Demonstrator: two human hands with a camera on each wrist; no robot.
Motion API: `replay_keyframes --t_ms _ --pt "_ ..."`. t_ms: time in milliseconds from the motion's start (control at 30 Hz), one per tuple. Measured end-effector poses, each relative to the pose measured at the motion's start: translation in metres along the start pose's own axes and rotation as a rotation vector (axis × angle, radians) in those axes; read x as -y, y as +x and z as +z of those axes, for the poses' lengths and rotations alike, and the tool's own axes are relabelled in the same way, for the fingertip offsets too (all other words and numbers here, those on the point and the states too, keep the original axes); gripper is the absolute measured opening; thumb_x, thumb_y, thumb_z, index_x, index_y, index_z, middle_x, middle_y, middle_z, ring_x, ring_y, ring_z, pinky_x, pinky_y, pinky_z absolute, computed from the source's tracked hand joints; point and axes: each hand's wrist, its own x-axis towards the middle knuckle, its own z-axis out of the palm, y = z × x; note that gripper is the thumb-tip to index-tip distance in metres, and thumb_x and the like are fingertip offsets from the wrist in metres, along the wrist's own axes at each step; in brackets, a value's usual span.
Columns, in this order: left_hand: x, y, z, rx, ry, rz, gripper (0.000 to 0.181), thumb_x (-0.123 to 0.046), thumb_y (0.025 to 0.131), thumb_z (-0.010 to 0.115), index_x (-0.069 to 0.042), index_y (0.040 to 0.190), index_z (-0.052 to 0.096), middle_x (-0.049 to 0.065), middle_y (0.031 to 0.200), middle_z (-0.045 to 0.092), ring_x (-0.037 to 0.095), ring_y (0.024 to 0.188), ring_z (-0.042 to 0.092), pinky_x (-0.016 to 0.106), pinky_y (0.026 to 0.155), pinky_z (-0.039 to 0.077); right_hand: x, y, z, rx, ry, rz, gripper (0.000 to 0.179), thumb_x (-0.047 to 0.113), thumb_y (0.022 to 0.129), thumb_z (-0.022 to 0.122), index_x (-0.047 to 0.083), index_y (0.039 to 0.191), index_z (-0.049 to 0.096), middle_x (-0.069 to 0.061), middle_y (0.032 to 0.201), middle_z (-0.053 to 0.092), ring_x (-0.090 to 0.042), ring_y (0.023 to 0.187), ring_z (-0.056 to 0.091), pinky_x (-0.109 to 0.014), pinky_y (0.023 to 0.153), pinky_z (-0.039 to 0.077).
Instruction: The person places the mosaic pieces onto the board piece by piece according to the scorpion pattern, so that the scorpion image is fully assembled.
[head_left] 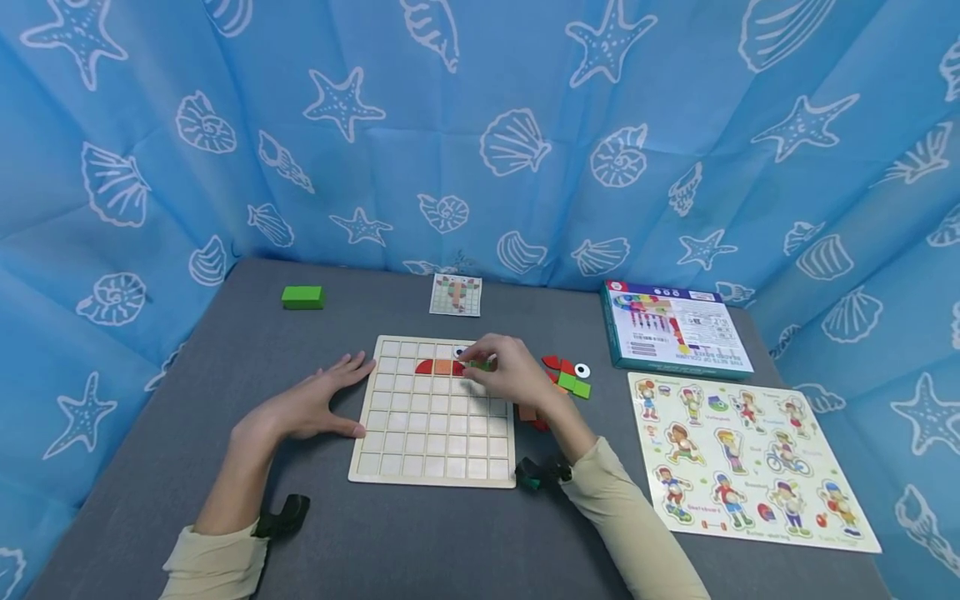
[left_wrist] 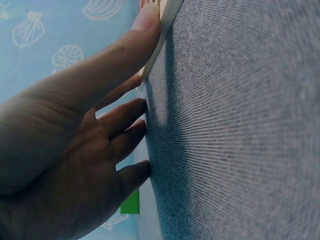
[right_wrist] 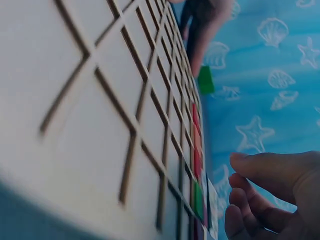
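Curtain (head_left: pixel 420 158) bright blue, printed all over with white starfish and seashells; tabletop (head_left: pixel 375 542) plain grey, sleeves (head_left: pixel 633 521) beige. Grid board (head_left: pixel 430 423) pale wood, ruled in squares, its quarter-round piece (head_left: pixel 424 367) red, square tile (head_left: pixel 443 367) orange. Rectangular block (head_left: pixel 303 297) solid green; puzzle board (head_left: pixel 707 457) cream with multicoloured sports figures.

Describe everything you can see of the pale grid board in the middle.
The grid board is pale and looks wooden, roughly square, with thin lines dividing its face into rows of square cells. It lies flat on the grey table. Red pieces and an orange piece sit in a row near its far edge; most visible cells are bare. The left grip touches its left edge; the right grip hides some cells at its far right, though contact is unclear.
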Motion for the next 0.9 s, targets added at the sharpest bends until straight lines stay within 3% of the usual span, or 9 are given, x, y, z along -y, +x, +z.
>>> replay_keyframes --t_ms 133,300,567,700,900 --pt "0.0 0.0 0.0 0.001 0.0 -0.005 0.112 -0.038 0.084 0.094 -0.011 0.172 0.03 0.029 0.18 0.016 0.054 0.167 0.013 0.079 0.131 0.013 -0.007 -0.014 -0.016 -0.045 0.002 0.028 0.02 0.009 0.1 0.077 0.002 0.118 0.081 -0.016 0.118 0.078 -0.027 0.101 0.074 -0.035 0.084 0.063" --pt "0.001 0.0 0.0 0.003 -0.003 -0.008 0.112 -0.038 0.085 0.094 -0.012 0.172 0.029 0.029 0.18 0.015 0.054 0.167 0.013 0.079 0.131 0.013 -0.02 -0.034 -0.038 -0.068 -0.019 0.099 0.022 0.011 0.1 0.077 0.002 0.12 0.08 -0.013 0.112 0.078 -0.021 0.094 0.071 -0.028 0.08 0.058" --pt "0.002 0.0 0.001 -0.003 0.0 -0.002 0.112 -0.038 0.085 0.093 -0.011 0.172 0.029 0.029 0.18 0.015 0.054 0.167 0.014 0.079 0.13 0.014 -0.059 -0.064 -0.066 -0.072 -0.088 0.195 0.019 0.006 0.098 0.077 -0.001 0.116 0.08 -0.013 0.101 0.08 -0.016 0.084 0.067 -0.021 0.069 0.054" --pt "0.001 0.0 0.001 0.0 0.001 -0.009 0.112 -0.039 0.085 0.093 -0.011 0.172 0.029 0.028 0.18 0.015 0.054 0.167 0.014 0.079 0.131 0.014 -0.073 -0.072 -0.073 -0.07 -0.152 0.222 0.017 0.007 0.097 0.078 0.0 0.112 0.08 -0.013 0.1 0.08 -0.013 0.084 0.067 -0.02 0.07 0.053" --pt "-0.001 0.0 0.001 0.002 -0.015 -0.018 0.113 -0.039 0.085 0.093 -0.01 0.172 0.028 0.028 0.181 0.014 0.054 0.167 0.013 0.078 0.131 0.012 -0.078 -0.076 -0.081 -0.042 -0.15 0.259 0.019 0.013 0.096 0.082 0.002 0.111 0.081 -0.013 0.1 0.078 -0.012 0.084 0.065 -0.02 0.07 0.051"
